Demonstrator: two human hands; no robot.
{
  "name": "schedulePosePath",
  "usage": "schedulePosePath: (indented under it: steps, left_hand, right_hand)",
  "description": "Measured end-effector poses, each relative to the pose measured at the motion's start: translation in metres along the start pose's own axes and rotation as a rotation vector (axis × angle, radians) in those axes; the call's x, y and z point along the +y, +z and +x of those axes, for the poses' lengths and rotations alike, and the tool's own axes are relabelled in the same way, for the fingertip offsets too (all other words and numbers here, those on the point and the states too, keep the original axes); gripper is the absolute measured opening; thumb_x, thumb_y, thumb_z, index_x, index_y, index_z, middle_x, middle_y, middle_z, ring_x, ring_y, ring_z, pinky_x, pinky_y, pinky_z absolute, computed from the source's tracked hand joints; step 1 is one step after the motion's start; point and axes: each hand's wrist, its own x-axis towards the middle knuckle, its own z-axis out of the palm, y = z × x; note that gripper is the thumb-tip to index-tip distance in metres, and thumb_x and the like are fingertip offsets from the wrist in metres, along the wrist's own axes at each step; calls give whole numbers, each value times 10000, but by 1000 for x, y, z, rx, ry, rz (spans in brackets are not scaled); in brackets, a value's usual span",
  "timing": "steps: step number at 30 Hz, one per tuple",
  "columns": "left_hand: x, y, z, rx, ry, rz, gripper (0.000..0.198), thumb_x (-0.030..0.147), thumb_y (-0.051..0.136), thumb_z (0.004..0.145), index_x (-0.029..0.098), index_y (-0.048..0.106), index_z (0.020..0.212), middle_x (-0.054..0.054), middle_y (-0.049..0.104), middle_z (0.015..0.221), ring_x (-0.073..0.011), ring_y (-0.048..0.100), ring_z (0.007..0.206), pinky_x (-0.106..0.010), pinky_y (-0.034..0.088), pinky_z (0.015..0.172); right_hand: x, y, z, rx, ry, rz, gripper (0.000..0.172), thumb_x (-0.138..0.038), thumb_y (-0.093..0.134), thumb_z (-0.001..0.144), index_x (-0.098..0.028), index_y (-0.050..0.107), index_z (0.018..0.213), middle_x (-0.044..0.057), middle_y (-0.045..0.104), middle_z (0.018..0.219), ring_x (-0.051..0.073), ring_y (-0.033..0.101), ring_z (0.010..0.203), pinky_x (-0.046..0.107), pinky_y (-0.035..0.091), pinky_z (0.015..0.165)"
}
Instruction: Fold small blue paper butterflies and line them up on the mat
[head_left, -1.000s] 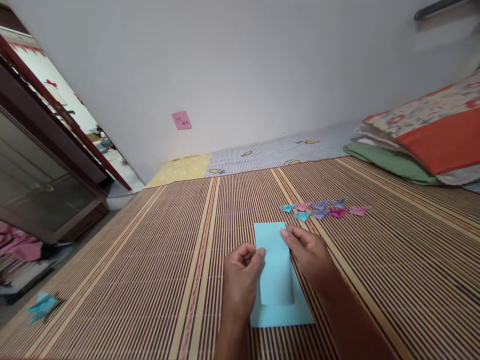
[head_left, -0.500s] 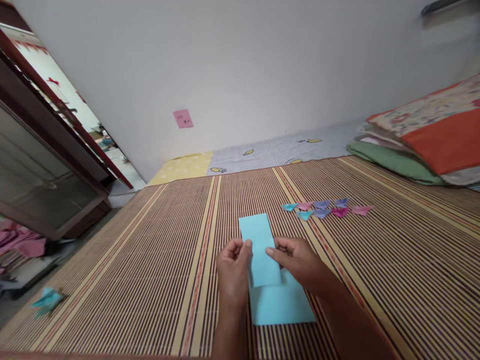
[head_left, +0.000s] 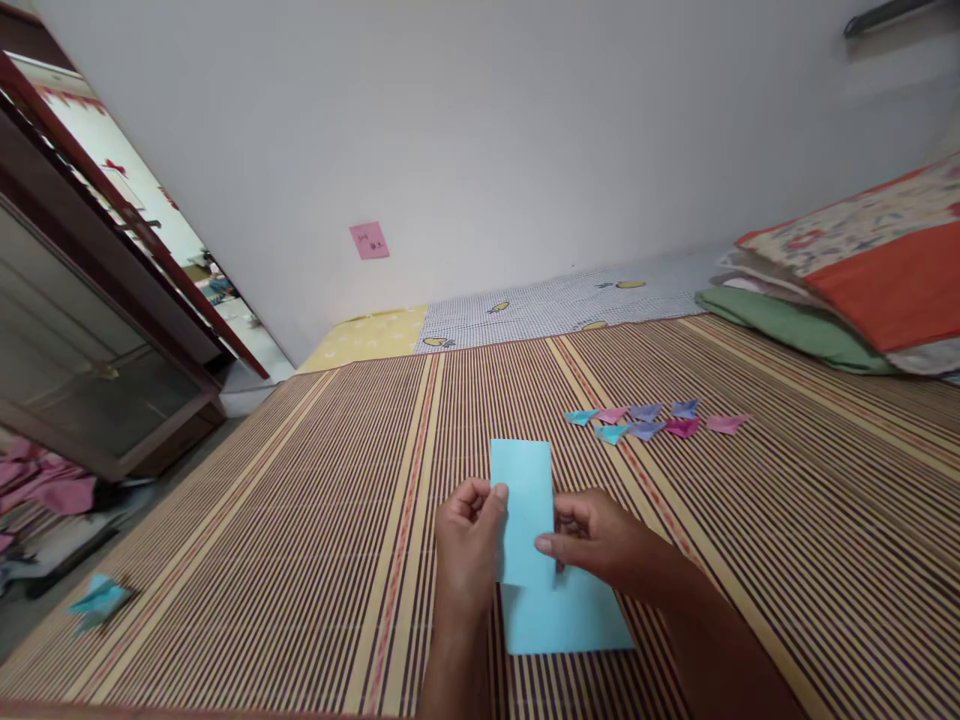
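Note:
A narrow light-blue sheet of paper (head_left: 525, 515), which looks folded lengthwise, is held up between my two hands. My left hand (head_left: 471, 530) pinches its left edge, thumb on the near face. On the right edge my right hand (head_left: 600, 535) grips it lower down, thumb on the face and fingers behind. Below it, a second light-blue sheet (head_left: 570, 625) lies flat on the striped mat (head_left: 315, 560), partly covered by the held paper. Several small folded paper pieces (head_left: 645, 431) in blue, pink and purple lie in two rows beyond my right hand.
A crumpled-looking blue folded paper (head_left: 101, 600) lies at the mat's left edge. Stacked pillows and cloths (head_left: 862, 290) stand at the right. A pink note (head_left: 369, 240) is stuck on the wall (head_left: 487, 130). At the left are a doorway and a dark-framed cabinet (head_left: 112, 350).
The held paper has turned from a slight tilt to nearly upright. My right hand has slid a little lower along its right edge; my left hand keeps its pinch.

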Motion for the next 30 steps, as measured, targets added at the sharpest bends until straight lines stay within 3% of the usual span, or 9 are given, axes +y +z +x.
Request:
schedulePosePath:
  steps: [3, 6, 14, 21, 25, 30]
  left_hand:
    - [1, 3, -5, -132, 1, 71, 384, 486, 789, 750, 154, 606, 690, 28, 538, 594, -96, 436, 525, -205, 339, 499]
    - [1, 6, -9, -179, 23, 129, 356, 459, 763, 787, 155, 606, 689, 25, 529, 598, -98, 421, 535, -210, 323, 508]
    - [0, 6, -8, -207, -25, 129, 314, 421, 784, 758, 153, 633, 695, 4, 568, 614, -107, 441, 536, -218, 324, 508]
    - [5, 13, -10, -61, 25, 56, 269, 384, 828, 698, 149, 698, 713, -1, 599, 620, -122, 498, 584, -218, 391, 559]
    - [7, 19, -13, -27, 21, -15, 275, 372, 848, 670, 152, 686, 704, 7, 597, 620, -113, 501, 586, -210, 401, 564]
    - [8, 21, -14, -33, 18, -2, 282, 384, 827, 697, 156, 666, 656, 27, 554, 584, -98, 462, 555, -201, 381, 543]
  right_hand:
    - [3, -2, 3, 189, -29, 88, 262, -403, 742, 794, -148, 721, 851, 46, 731, 789, 190, 664, 706, 288, 510, 630]
    - [3, -3, 6, 374, -19, 202, 314, -430, 790, 754, -141, 749, 872, 51, 745, 776, 186, 664, 666, 296, 519, 615]
    - [6, -4, 9, 423, -16, 409, 394, -455, 860, 694, -137, 769, 909, 65, 767, 757, 201, 689, 643, 324, 559, 620]
    - [-7, -2, 9, 741, -99, 495, 381, -463, 830, 725, -172, 749, 958, 72, 771, 792, 234, 709, 692, 335, 562, 618]
    - [-11, -1, 8, 839, -153, 416, 342, -453, 777, 776, -193, 748, 997, 84, 769, 852, 266, 711, 790, 380, 577, 694]
    - [-21, 1, 3, 906, -139, 243, 199, -402, 723, 823, -213, 764, 871, 93, 745, 838, 283, 684, 821, 417, 569, 755]
